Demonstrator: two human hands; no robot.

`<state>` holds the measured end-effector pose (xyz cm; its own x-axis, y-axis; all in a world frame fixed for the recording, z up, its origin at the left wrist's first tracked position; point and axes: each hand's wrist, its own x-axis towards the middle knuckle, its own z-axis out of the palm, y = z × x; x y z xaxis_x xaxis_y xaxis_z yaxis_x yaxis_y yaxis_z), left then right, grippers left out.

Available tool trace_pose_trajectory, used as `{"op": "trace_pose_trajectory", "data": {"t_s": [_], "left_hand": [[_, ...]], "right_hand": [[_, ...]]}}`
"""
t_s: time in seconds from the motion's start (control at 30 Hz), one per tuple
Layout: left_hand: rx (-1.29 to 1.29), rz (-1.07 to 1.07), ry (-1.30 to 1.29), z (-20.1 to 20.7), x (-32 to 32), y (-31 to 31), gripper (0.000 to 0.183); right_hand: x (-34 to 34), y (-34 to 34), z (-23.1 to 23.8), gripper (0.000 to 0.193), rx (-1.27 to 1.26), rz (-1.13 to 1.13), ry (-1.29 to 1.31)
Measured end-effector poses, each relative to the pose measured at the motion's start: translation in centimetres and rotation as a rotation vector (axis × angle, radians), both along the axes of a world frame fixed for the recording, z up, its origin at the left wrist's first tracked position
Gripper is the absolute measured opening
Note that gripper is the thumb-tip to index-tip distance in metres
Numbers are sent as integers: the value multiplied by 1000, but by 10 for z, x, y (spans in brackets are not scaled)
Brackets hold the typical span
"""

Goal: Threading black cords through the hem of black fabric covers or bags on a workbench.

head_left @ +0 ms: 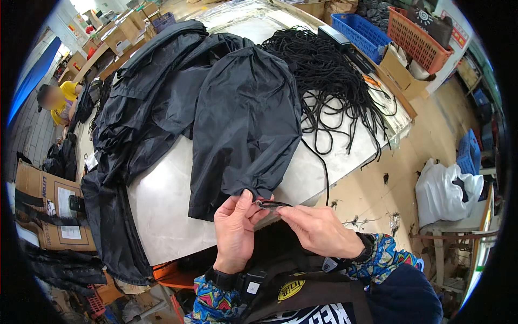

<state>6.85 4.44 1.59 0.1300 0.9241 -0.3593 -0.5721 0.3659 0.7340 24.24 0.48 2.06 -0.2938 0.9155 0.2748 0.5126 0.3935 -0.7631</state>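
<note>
A black fabric bag lies flat on the table, its near corner gathered toward me. My left hand pinches that gathered corner between thumb and fingers. Close beside it on the right, my right hand is closed on a thin dark looped piece that reaches across to the left fingertips. Whether this is doubled cord or a slim threading tool, I cannot tell. A large tangle of black cords spreads behind the bag to the right, and one strand hangs down past the bag's right side.
More black fabric is heaped on the white table at left. Blue and orange crates stand at the far right. A cardboard box is at left, a white sack at right. Another person sits far left.
</note>
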Motion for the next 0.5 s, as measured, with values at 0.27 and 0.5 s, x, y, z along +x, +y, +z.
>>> {"op": "trace_pose_trajectory", "data": {"t_s": [0.27, 0.5], "left_hand": [[31, 26, 83, 2, -1, -10, 14], [42, 27, 89, 4, 2, -2, 13]], "right_hand": [[-7, -6, 3, 26, -23, -43, 43], [-3, 4, 1, 24, 3, -46, 39]]}}
